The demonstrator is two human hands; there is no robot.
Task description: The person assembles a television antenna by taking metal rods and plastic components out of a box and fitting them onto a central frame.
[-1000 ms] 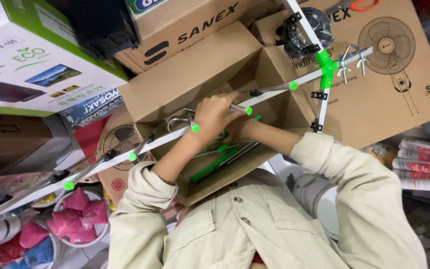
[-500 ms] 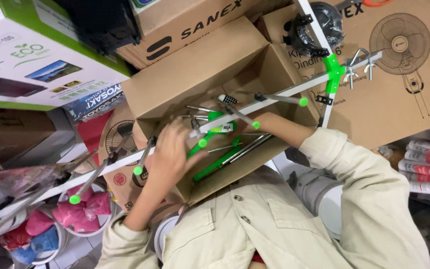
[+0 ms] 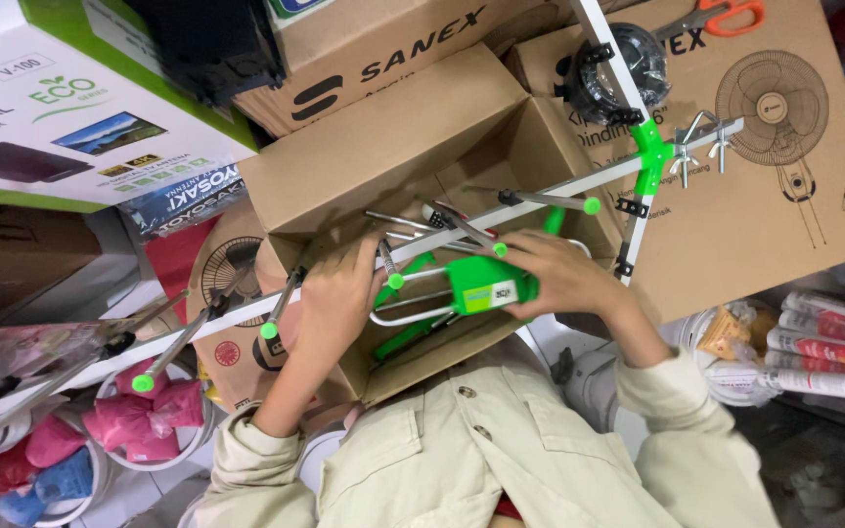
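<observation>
Over the open cardboard box (image 3: 383,166) I see my left hand (image 3: 339,293) gripping the long white antenna boom (image 3: 540,196) where it crosses the box mouth, fingers wrapped around the bar beside a green-tipped metal rod (image 3: 388,266). My right hand (image 3: 559,274) is clasped on the green plastic block (image 3: 486,286) fixed under the boom, touching its wire loop (image 3: 413,308). The boom runs slantwise from the pink-filled tubs (image 3: 149,430) up to the fan carton (image 3: 784,147).

Two hands, the left (image 3: 339,293) and the right (image 3: 559,277), one open box (image 3: 383,166), one antenna (image 3: 462,230), one green block (image 3: 486,288), one pair of scissors (image 3: 711,18), two bowls, one (image 3: 149,430) beside the other (image 3: 22,469), at the near left.
</observation>
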